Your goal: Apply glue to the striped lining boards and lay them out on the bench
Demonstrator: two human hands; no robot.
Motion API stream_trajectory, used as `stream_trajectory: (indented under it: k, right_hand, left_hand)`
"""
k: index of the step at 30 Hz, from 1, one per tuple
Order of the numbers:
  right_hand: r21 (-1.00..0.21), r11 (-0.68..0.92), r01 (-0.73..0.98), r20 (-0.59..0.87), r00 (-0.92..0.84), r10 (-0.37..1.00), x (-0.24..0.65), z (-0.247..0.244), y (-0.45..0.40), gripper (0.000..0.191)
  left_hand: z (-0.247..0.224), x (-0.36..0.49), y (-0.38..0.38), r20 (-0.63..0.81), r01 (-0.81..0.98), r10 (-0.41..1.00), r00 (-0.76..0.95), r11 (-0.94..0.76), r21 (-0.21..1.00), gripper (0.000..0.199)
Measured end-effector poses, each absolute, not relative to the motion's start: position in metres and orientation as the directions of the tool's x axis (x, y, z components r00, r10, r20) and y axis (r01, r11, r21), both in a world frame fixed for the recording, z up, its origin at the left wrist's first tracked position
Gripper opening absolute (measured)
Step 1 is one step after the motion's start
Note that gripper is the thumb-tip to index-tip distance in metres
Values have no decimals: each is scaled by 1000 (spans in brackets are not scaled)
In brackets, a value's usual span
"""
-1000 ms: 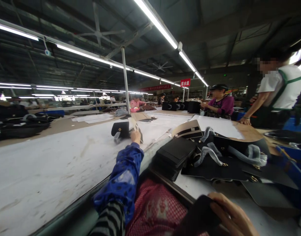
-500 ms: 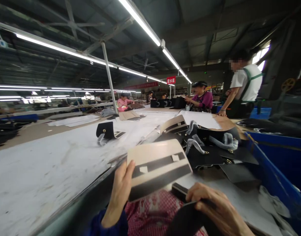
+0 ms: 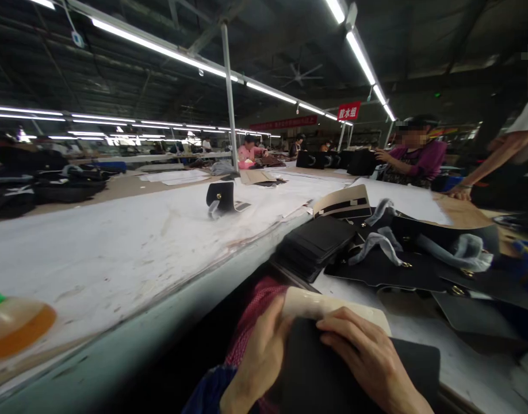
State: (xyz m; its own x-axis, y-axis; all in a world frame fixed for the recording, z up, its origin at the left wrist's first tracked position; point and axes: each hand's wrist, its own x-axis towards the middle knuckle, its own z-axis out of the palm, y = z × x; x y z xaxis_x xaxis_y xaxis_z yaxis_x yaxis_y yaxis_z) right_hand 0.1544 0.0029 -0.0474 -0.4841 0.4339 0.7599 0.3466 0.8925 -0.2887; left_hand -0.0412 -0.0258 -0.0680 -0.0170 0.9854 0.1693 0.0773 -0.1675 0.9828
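Left hand (image 3: 264,348): at the left edge of the work, thumb and fingers pinching the left end of the cream panel (image 3: 339,305), beside the black panel (image 3: 307,368).
Right hand (image 3: 371,356): lies over the black panel near its top edge, fingers bent and close together; whether the thumb grips from behind, one cannot tell.
Panels in hand: low in front of the person, above the checked red cloth (image 3: 253,319), the cream one showing behind the black one.
Stack of black panels (image 3: 318,241): just beyond the hands, at the table's near edge.
Black pieces with wrapped handles (image 3: 378,246): right of the stack, gold-coloured fittings showing.
Black flap piece (image 3: 222,196): upright on the white sheet (image 3: 130,247), well apart from the hands.
Bottle (image 3: 22,325): far left, orange liquid inside, green at the top.
Co-worker in purple (image 3: 421,158): across the table, near black bags (image 3: 361,163).
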Motion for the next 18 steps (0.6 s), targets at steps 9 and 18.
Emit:
stream_trajectory:
  k: [9, 18]
  right_hand:
    - [-118, 883, 455, 841, -427, 333, 157, -23, 4, 16]
    - [-33, 899, 437, 820, -503, 274, 142, -29, 8, 38]
  left_hand:
    - [-62, -45, -34, 165, -45, 985, 57, -162, 986, 46]
    - [-57, -48, -42, 217, -180, 968, 126, -193, 965, 50]
